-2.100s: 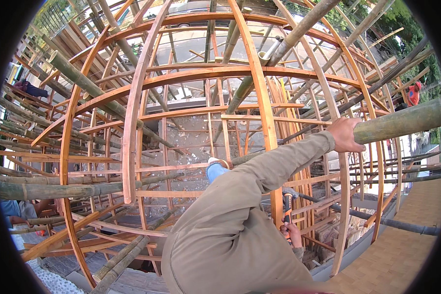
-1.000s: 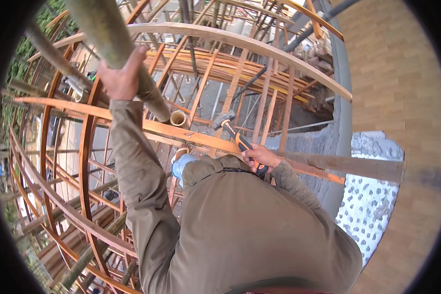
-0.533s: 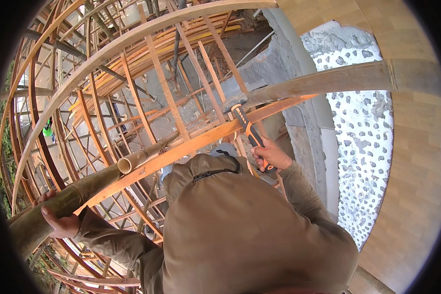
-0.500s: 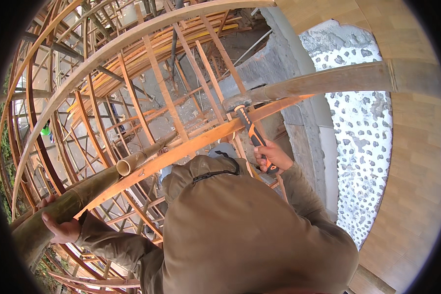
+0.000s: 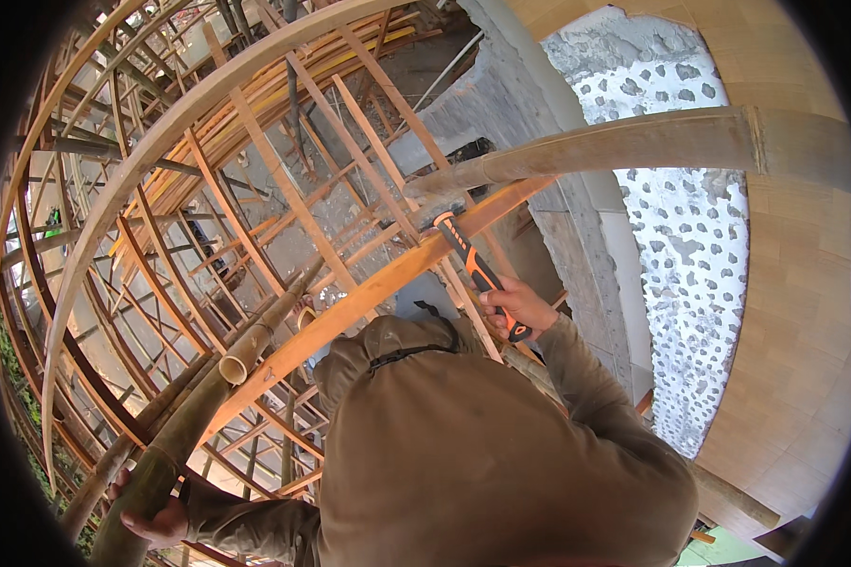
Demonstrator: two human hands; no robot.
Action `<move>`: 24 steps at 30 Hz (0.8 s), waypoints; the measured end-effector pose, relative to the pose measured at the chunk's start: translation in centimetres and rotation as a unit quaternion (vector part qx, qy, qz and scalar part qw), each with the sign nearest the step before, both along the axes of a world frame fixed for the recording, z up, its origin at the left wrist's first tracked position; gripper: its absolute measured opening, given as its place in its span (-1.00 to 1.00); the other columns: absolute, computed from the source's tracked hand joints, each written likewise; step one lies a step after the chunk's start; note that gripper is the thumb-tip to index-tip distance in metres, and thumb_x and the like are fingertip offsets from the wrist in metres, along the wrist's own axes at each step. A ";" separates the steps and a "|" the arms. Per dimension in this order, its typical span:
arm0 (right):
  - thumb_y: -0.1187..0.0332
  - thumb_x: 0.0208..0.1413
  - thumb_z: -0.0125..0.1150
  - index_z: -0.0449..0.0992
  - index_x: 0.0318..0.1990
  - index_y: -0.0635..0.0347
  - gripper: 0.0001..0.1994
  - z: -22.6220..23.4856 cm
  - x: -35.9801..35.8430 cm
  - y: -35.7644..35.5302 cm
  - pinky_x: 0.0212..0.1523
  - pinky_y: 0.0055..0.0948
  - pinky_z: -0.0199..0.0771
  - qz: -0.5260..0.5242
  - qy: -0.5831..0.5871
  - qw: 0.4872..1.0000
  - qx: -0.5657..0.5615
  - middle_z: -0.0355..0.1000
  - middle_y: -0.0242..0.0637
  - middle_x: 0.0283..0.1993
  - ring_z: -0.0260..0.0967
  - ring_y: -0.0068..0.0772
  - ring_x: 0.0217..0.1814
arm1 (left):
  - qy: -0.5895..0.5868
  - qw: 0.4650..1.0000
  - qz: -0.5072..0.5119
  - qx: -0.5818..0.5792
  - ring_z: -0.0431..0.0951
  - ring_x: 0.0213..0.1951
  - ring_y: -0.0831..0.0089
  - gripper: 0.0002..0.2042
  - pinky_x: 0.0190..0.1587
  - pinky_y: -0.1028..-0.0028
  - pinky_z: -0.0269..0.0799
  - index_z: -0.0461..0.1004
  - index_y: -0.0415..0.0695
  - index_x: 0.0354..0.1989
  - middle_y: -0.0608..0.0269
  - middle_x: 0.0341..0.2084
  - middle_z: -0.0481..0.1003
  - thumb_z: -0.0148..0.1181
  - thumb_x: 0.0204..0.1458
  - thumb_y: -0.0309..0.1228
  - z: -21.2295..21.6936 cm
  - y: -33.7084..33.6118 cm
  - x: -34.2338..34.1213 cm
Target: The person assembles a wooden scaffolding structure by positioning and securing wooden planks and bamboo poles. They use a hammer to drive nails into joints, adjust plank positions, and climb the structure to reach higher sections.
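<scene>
A thick bamboo pole (image 5: 182, 425) runs from the lower left toward the middle, its hollow cut end facing up the slope of a reddish wooden plank (image 5: 373, 286). My left hand (image 5: 161, 522) grips this pole near its lower end, thumb on one side and fingertips on the other. In my right hand (image 5: 525, 308) is a hammer (image 5: 475, 262) with a black and orange handle, held near the handle's end. The hammer's head lies over the plank's upper edge, close to the end of another bamboo pole (image 5: 615, 146); whether it touches either is unclear.
Below stretches a lattice of timber battens (image 5: 279, 180) and poles, with a curved wooden rail (image 5: 151, 156) across it. A broken concrete edge (image 5: 529, 104) stands right of it. Farther right are a white panel (image 5: 690, 274) with grey mortar dabs and tan tiling (image 5: 794, 312).
The whole view has shifted slightly. My left hand and its bamboo pole sit lower in the picture. The hammer remains in my right hand, its head slightly lower and farther left.
</scene>
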State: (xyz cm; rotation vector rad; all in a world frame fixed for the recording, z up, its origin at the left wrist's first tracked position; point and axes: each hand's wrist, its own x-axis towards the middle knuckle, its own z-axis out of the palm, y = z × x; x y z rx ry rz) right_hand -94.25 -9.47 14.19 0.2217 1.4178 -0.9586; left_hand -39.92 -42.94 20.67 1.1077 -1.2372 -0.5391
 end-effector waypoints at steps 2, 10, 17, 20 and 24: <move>0.40 0.23 0.13 0.31 0.03 0.21 -0.74 -0.5 -0.1 0.1 -0.69 -0.52 0.43 -0.011 -0.007 1.000 -0.026 0.25 -0.41 -0.38 0.27 -0.67 -0.58 | -0.043 0.999 -0.006 -0.026 0.64 -0.22 -0.01 -0.46 -0.09 0.07 0.58 0.30 -0.52 0.06 -0.25 -0.23 0.55 0.11 0.15 -0.21 0.3 0.0 -1.1; 0.39 0.23 0.13 0.26 -0.14 0.16 -0.83 -1.7 1.0 0.7 -0.67 -0.51 0.47 0.010 0.041 0.997 -0.059 0.25 -0.42 -0.41 0.28 -0.69 -0.56 | 0.030 0.998 0.009 -0.047 0.61 -0.30 0.06 -0.53 -0.19 0.15 0.56 0.37 -0.48 0.00 -0.19 -0.27 0.54 0.27 0.09 -0.29 1.5 0.4 -5.1; 0.41 0.23 0.12 0.23 0.13 0.24 -0.64 -3.4 2.4 1.6 -0.69 -0.53 0.43 0.045 0.114 0.990 -0.071 0.26 -0.42 -0.43 0.29 -0.66 -0.60 | 0.070 0.997 0.031 -0.002 0.63 -0.26 0.12 -0.58 -0.15 0.22 0.56 0.49 -0.47 -0.11 -0.14 -0.27 0.57 0.35 0.07 -0.29 2.1 0.8 -5.8; 0.41 0.24 0.11 0.21 0.19 0.27 -0.59 -3.8 3.5 1.8 -0.69 -0.52 0.41 0.041 0.152 0.984 -0.083 0.28 -0.42 -0.46 0.29 -0.65 -0.63 | 0.096 0.994 0.039 0.045 0.63 -0.24 0.12 -0.58 -0.12 0.22 0.56 0.51 -0.46 -0.11 -0.15 -0.25 0.57 0.35 0.08 -0.27 0.9 -0.1 -4.2; 0.43 0.24 0.10 0.21 0.21 0.29 -0.58 -3.1 6.0 3.5 -0.70 -0.52 0.37 -0.001 0.200 0.976 -0.089 0.27 -0.43 -0.52 0.27 -0.64 -0.67 | -0.264 0.941 0.024 -0.210 0.66 -0.36 0.10 -0.49 -0.38 0.19 0.65 0.29 -0.12 0.32 -0.08 -0.24 0.59 0.16 0.26 -0.18 -1.0 -1.6 -0.3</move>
